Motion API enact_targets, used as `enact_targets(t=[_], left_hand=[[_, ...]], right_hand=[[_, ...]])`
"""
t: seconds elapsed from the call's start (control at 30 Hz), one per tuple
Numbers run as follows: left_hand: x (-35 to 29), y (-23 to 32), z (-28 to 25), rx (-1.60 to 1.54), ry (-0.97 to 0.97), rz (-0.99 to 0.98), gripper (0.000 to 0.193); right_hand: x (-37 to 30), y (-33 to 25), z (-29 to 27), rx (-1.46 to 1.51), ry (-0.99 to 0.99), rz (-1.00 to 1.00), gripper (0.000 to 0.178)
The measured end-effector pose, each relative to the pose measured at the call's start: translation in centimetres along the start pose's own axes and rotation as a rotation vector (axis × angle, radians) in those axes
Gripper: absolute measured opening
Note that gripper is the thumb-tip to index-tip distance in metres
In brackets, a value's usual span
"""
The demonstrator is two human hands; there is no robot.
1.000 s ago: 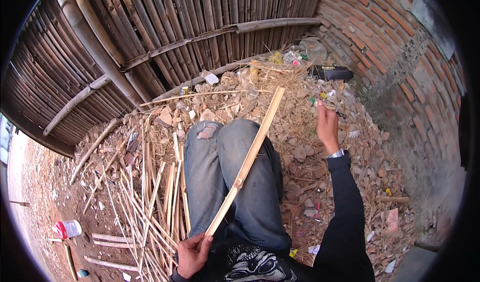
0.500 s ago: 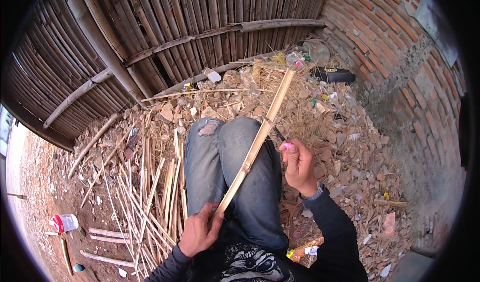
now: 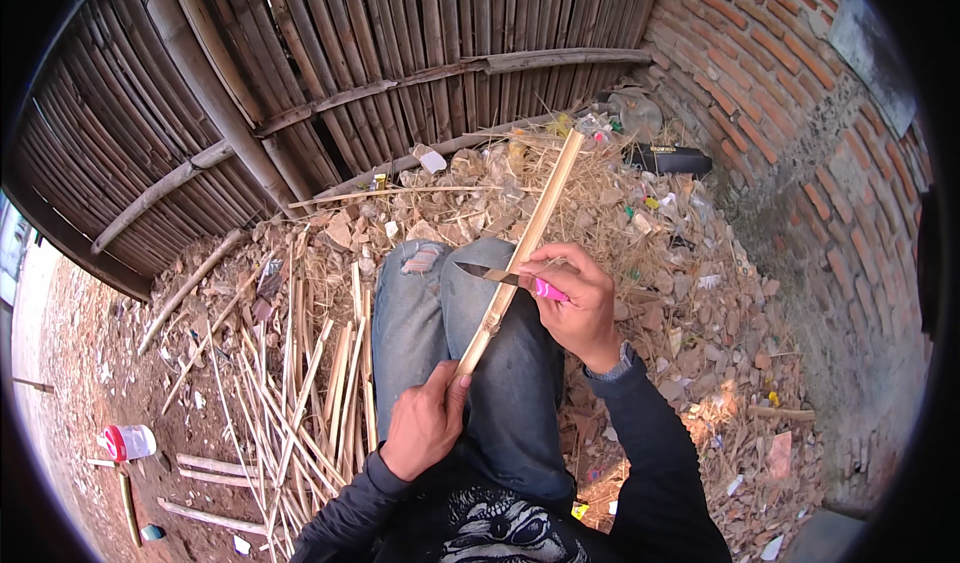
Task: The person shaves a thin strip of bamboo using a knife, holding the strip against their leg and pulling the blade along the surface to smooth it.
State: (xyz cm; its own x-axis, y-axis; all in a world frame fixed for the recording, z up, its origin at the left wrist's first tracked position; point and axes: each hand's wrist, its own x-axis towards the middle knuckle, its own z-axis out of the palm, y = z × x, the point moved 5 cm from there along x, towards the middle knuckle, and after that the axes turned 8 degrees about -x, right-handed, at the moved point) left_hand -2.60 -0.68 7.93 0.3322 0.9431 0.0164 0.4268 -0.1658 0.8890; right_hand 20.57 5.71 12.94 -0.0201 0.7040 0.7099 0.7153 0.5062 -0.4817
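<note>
A long, pale split bamboo strip (image 3: 545,206) slants over my jeans, its far end pointing up and to the right. My left hand (image 3: 425,418) grips the strip's near end, thumb on top. In my right hand (image 3: 580,305) is a knife (image 3: 487,272) with a pink handle, the fingers wrapped round it. The dark blade lies across the strip just above a node, its tip pointing left over my knee. The right fingertips are close against the strip's right edge; whether they touch it I cannot tell.
Many split bamboo strips (image 3: 300,413) lie heaped on the ground to my left. Beyond them is a red and white container (image 3: 130,443). Rubble and straw cover the ground ahead and to the right. A bamboo wall (image 3: 400,23) and a brick wall (image 3: 780,83) enclose the far side.
My right hand has moved left with the knife, from beside the strip onto it, and the blade now crosses it. My left hand has shifted slightly up and right with the strip's near end.
</note>
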Motion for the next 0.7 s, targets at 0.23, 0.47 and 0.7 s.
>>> enact_targets(t=[0.23, 0.47, 0.7], left_hand=[[0.2, 1.2, 0.4, -0.068, 0.044, -0.006, 0.022], [-0.4, 0.2, 0.5, -0.067, 0.041, 0.011, 0.028], [-1.2, -0.9, -0.9, -0.086, 0.006, -0.039, 0.030]], right_hand=[[0.6, 2.3, 1.3, 0.454, -0.133, 0.164, 0.010], [0.2, 3.8, 2.3, 0.701, -0.240, 0.514, 0.020], [0.6, 5.4, 0.4, 0.884, -0.196, 0.739, 0.013]])
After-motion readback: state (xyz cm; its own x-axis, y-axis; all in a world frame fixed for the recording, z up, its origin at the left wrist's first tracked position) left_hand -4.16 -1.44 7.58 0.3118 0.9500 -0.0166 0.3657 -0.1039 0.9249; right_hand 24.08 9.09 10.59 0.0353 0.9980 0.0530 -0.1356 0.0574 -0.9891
